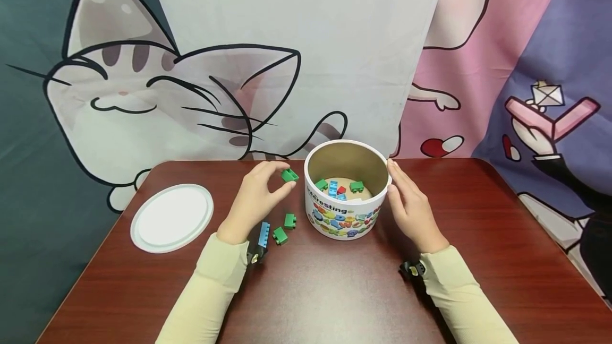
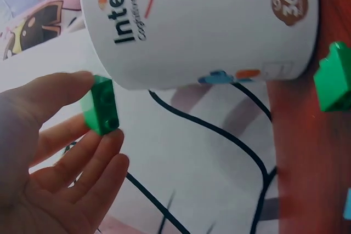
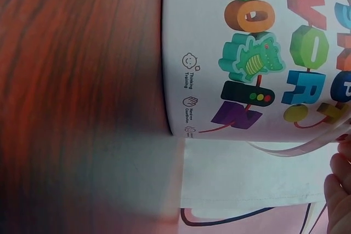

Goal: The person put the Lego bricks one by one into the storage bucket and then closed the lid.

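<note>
Pinching green block (image 1: 289, 175) between thumb and fingertips of left hand (image 1: 253, 195), just left of white tub (image 1: 341, 224) near far edge of table (image 1: 325, 296). Touching tub's right rim with straight fingers of right hand (image 1: 412, 206). Observing two loose green bricks (image 1: 290, 221) and blue brick (image 1: 264, 234) left of tub, round white lid (image 1: 172, 218) near table's far-left corner.

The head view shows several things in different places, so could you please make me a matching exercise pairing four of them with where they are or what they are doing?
Column one
1. Left hand
2. White disc
3. Red piece
4. Right hand

Column two
A. Inside the tub
B. Touching the tub's right side
C. Pinching a green brick
D. Flat on the table, left of the tub

Pairs: 1-C, 2-D, 3-A, 4-B
</note>
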The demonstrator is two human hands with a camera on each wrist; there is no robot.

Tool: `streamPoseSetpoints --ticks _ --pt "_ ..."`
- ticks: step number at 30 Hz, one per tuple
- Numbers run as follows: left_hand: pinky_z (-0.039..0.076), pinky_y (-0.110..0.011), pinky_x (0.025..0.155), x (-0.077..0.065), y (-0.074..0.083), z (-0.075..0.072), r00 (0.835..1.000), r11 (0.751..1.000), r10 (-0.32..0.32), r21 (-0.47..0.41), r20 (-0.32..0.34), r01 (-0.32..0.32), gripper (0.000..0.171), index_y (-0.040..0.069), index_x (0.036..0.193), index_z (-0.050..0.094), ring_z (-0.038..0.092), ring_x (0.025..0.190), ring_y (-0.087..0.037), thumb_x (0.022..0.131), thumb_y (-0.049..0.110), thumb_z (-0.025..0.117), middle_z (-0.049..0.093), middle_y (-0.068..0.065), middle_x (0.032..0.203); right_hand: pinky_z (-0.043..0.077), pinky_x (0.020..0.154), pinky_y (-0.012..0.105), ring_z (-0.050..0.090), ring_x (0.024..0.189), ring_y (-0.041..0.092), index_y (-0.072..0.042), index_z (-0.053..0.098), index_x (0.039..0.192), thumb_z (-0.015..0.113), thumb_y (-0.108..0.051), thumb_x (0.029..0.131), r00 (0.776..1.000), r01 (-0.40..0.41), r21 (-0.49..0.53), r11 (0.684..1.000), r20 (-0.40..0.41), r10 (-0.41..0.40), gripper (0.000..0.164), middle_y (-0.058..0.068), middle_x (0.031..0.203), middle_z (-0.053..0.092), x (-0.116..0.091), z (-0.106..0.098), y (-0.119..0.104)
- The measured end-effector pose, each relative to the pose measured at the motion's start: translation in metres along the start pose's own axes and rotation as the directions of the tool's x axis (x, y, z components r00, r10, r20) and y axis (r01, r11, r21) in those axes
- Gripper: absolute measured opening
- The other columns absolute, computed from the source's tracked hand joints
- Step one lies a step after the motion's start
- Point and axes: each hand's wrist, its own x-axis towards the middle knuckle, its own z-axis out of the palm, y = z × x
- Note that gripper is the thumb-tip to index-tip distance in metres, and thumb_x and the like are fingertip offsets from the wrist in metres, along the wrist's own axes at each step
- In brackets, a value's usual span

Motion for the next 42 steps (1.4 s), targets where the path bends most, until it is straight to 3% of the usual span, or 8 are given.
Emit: streamPoseSetpoints --ticks 6,14,22,31,37,42 --pt "0.05 -0.042 0.098 0.01 0.015 0.002 0.995 0.998 0.069 -0.006 -0.067 -0.07 0.036 0.005 0.122 0.068 0.063 0.11 -0.027 0.089 0.018 0.078 0.068 -0.01 0.115 0.027 0.119 0.026 0.043 0.143 0.023 -0.006 0.049 0.15 0.056 -0.014 0.102 1.0 -0.004 0.002 1.0 0.005 0.004 0.048 0.01 0.154 0.047 0.0 -0.001 -0.002" --pt "0.052 -0.04 0.097 0.027 0.038 0.011 0.99 0.991 0.133 -0.007 -0.038 -0.133 0.035 0.002 0.121 0.068 0.063 0.107 -0.024 0.09 0.015 0.077 0.068 -0.011 0.114 0.025 0.118 0.02 0.046 0.141 0.03 -0.006 0.05 0.149 0.056 -0.014 0.102 1.0 0.003 0.003 1.0 -0.014 -0.003 0.048 0.014 0.152 0.049 -0.001 -0.001 -0.001" --pt "0.051 -0.036 0.096 0.046 0.055 0.023 0.986 0.988 0.149 0.013 0.08 -0.151 0.032 0.002 0.12 0.068 0.061 0.109 -0.022 0.093 0.017 0.075 0.068 -0.01 0.116 0.028 0.118 0.024 0.044 0.142 0.025 -0.006 0.05 0.149 0.057 -0.013 0.102 1.0 0.001 0.001 1.0 -0.019 -0.001 0.048 0.009 0.154 0.047 -0.002 -0.001 -0.001" --pt "0.049 -0.037 0.097 0.061 0.062 0.04 0.968 0.99 0.102 0.071 0.228 -0.121 0.032 0.005 0.122 0.067 0.059 0.108 -0.02 0.095 0.022 0.072 0.066 -0.007 0.115 0.026 0.118 0.021 0.047 0.138 0.037 -0.005 0.05 0.149 0.057 -0.001 0.097 0.998 0.035 0.015 0.999 -0.047 -0.034 0.052 0.009 0.154 0.048 -0.001 0.001 0.001" --pt "0.051 -0.032 0.095 0.075 0.062 0.053 0.938 0.987 0.059 0.121 0.341 -0.107 0.034 0.004 0.125 0.065 0.06 0.107 -0.019 0.097 0.024 0.071 0.065 -0.008 0.119 0.026 0.118 0.021 0.046 0.141 0.03 -0.005 0.05 0.149 0.058 -0.002 0.097 0.999 0.032 0.01 0.999 -0.041 -0.032 0.052 0.009 0.154 0.048 0.0 0.001 0.001" --pt "0.052 -0.027 0.09 0.083 0.061 0.062 0.913 0.979 0.023 0.174 0.408 -0.102 0.032 0.005 0.122 0.065 0.059 0.104 -0.017 0.097 0.024 0.071 0.066 -0.006 0.112 0.025 0.118 0.02 0.044 0.143 0.026 -0.006 0.049 0.15 0.058 -0.003 0.098 0.999 0.034 0.011 0.999 -0.029 -0.033 0.052 0.011 0.153 0.048 0.0 0.002 0.001"
